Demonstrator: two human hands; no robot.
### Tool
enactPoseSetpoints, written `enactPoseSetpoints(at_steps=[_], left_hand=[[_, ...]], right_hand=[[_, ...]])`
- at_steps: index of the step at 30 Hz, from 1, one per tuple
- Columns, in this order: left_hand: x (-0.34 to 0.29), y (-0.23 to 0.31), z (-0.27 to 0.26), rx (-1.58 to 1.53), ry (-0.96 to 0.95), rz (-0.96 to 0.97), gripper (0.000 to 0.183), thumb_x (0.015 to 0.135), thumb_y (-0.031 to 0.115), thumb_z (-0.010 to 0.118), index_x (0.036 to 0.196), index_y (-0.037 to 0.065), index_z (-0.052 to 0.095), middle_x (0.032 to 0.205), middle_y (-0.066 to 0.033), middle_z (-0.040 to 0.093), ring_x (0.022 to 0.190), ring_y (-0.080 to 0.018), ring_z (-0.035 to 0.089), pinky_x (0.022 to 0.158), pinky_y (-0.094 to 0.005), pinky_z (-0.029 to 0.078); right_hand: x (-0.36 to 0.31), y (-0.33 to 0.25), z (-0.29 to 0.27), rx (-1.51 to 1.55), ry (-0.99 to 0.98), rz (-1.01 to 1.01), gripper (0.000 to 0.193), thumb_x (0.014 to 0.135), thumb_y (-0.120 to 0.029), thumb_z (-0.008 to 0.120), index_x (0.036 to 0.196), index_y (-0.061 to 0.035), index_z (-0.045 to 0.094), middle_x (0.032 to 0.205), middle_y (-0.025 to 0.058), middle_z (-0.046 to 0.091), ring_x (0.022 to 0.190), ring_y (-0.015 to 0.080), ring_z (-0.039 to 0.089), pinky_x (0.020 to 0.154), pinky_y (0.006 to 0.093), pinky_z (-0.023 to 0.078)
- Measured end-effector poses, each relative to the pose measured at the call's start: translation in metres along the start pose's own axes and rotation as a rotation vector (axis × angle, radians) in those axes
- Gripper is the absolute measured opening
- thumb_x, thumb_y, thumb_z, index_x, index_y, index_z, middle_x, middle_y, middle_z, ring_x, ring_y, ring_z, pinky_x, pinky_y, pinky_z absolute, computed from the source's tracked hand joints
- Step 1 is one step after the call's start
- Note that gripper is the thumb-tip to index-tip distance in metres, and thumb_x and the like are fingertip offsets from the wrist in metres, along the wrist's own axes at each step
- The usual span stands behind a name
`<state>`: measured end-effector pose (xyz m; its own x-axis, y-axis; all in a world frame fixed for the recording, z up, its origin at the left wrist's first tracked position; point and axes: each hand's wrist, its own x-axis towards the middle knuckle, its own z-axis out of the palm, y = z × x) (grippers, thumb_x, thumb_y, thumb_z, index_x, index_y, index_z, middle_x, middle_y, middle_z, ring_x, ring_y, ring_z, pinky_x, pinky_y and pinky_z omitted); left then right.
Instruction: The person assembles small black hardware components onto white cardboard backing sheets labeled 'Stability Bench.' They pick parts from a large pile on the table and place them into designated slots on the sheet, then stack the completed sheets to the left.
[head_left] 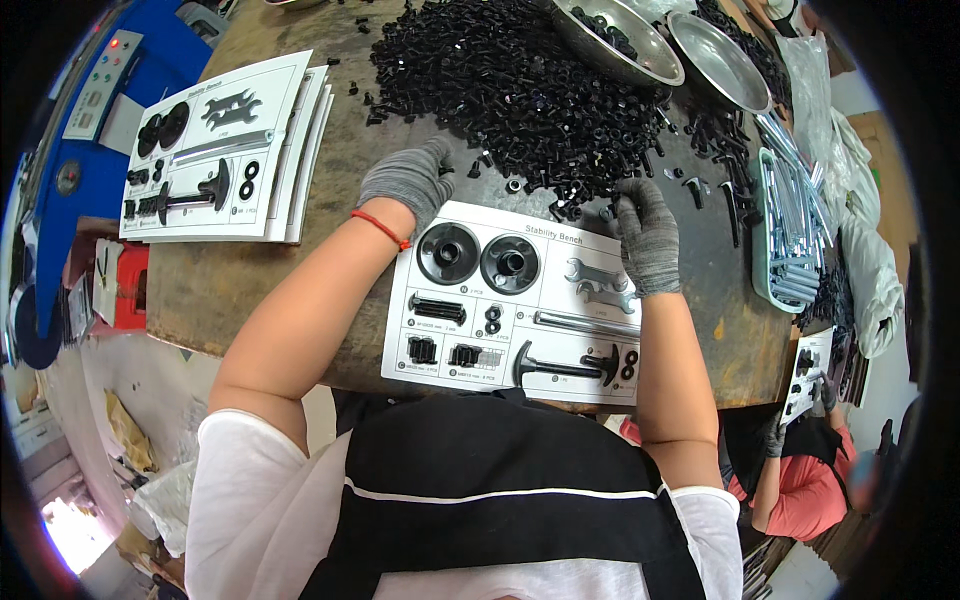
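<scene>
A white hardware card (480, 385) lies in front of me at the table's near edge. It shows black round discs (447, 254), wrenches (597, 272), a silver rod (585, 324), a black T-shaped handle (560, 367), bolts and nuts. My left hand (410, 182), in a grey glove, is beyond the card's upper left corner, fingers curled in. My gloved right hand (648, 235) overlaps the card's upper right corner, its fingertips closed at the edge of the heap of black bolts (520, 95). Whatever either hand's fingers hold is hidden.
A stack of similar cards (275, 160) sits at the left. Two metal bowls (640, 55) (720, 62) stand at the back right, one with black parts. A pale green tray (765, 235) of silver rods is on the right. A co-worker (805, 490) handles another card at lower right.
</scene>
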<state>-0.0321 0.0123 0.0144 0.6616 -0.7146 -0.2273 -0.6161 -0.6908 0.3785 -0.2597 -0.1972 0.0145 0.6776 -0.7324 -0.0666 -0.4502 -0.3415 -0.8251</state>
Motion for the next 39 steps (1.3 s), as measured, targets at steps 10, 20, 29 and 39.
enactPoseSetpoints(at_steps=[10,20,29,39], left_hand=[[0.005,0.034,-0.012,-0.164,0.031,0.106,0.026,0.088,0.034,0.064,0.106,0.018,0.071,0.098,-0.0108,0.071,0.090,-0.0306,0.067,0.083,-0.0407,0.052],[0.007,0.033,-0.013,0.098,-0.066,-0.141,0.043,0.082,0.049,0.070,0.108,0.015,0.070,0.104,-0.0126,0.070,0.096,-0.0298,0.067,0.086,-0.0427,0.051],[0.021,0.010,0.021,0.211,0.027,0.203,0.032,0.093,0.037,0.057,0.118,0.020,0.067,0.122,-0.0098,0.064,0.105,-0.0311,0.064,0.087,-0.0433,0.053],[-0.042,0.023,-0.011,-0.118,0.086,-0.011,0.026,0.093,0.032,0.062,0.111,0.017,0.071,0.107,-0.0121,0.070,0.095,-0.0299,0.067,0.085,-0.0379,0.053]], right_hand=[[0.012,-0.022,0.028,-0.531,-0.035,-0.280,0.019,0.085,-0.015,0.069,0.103,-0.0096,0.072,0.097,0.0123,0.066,0.091,0.0312,0.064,0.083,0.0383,0.053],[0.033,-0.041,0.032,-0.841,-0.293,-0.207,0.020,0.086,-0.019,0.065,0.105,-0.0151,0.071,0.106,0.0099,0.060,0.096,0.0308,0.062,0.084,0.0413,0.052],[0.004,-0.025,0.020,-0.508,-0.026,-0.221,0.014,0.084,-0.021,0.070,0.095,-0.0124,0.073,0.099,0.0101,0.063,0.090,0.0309,0.063,0.080,0.0412,0.052],[-0.126,-0.040,0.022,-0.365,-0.097,-0.471,0.012,0.083,-0.015,0.072,0.091,-0.0084,0.068,0.079,0.0085,0.058,0.070,0.0234,0.058,0.063,0.0366,0.050]])
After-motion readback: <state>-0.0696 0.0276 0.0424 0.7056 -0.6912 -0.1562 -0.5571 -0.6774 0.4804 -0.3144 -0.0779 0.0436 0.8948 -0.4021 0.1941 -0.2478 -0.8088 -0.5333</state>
